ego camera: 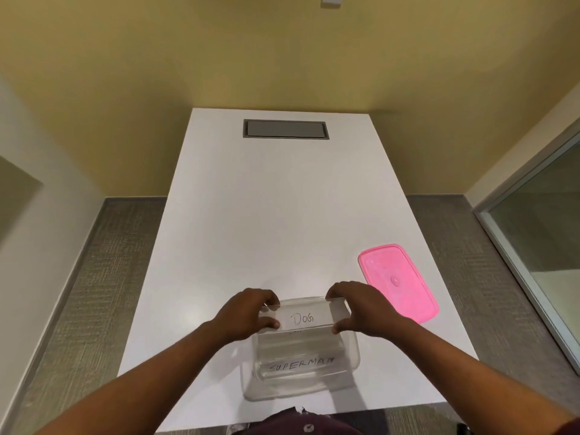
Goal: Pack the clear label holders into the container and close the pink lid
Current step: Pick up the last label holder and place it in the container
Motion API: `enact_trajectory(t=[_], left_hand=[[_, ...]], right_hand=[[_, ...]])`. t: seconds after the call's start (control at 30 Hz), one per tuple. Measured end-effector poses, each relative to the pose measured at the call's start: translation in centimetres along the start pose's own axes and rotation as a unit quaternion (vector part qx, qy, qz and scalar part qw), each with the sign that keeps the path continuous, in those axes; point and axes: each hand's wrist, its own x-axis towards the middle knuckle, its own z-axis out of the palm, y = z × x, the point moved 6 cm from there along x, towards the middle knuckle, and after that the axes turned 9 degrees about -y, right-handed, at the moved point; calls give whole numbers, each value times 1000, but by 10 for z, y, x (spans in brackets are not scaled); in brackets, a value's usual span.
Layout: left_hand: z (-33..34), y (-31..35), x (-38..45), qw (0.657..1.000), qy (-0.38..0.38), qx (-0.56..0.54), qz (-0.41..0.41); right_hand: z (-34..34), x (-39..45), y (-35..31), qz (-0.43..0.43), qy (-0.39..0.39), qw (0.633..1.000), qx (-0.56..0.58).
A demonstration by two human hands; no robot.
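Note:
A clear plastic container [248, 381] stands near the front edge of the white table [282, 199]. Inside it lies a clear label holder marked "SUPERMAN" [301, 365], with more clear holders stacked behind it. A clear label holder marked "DOG" [303, 318] is held over the container's far end. My left hand [248, 312] grips its left end and my right hand [357, 309] grips its right end. The pink lid [397, 281] lies flat on the table to the right of the container, just beyond my right hand.
A grey rectangular cable hatch [285, 129] is set into the table's far end. Grey carpet [94, 277] runs along both sides of the table. A glass partition [539, 233] stands at the right. Yellow walls close off the far side.

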Motion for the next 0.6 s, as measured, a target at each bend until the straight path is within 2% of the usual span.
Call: enact_trajectory(t=[0.13,0.33,0.6], left_hand=[[18,4,0,994,33,98,17],[39,7,10,976,29,215,-14],[49,8,13,951,17,305,-38]], right_hand=[[15,1,-6,9,-18,997,-80],[40,11,-6,51,-24,987,-149],[53,19,-15,46,-27,963,-263]])
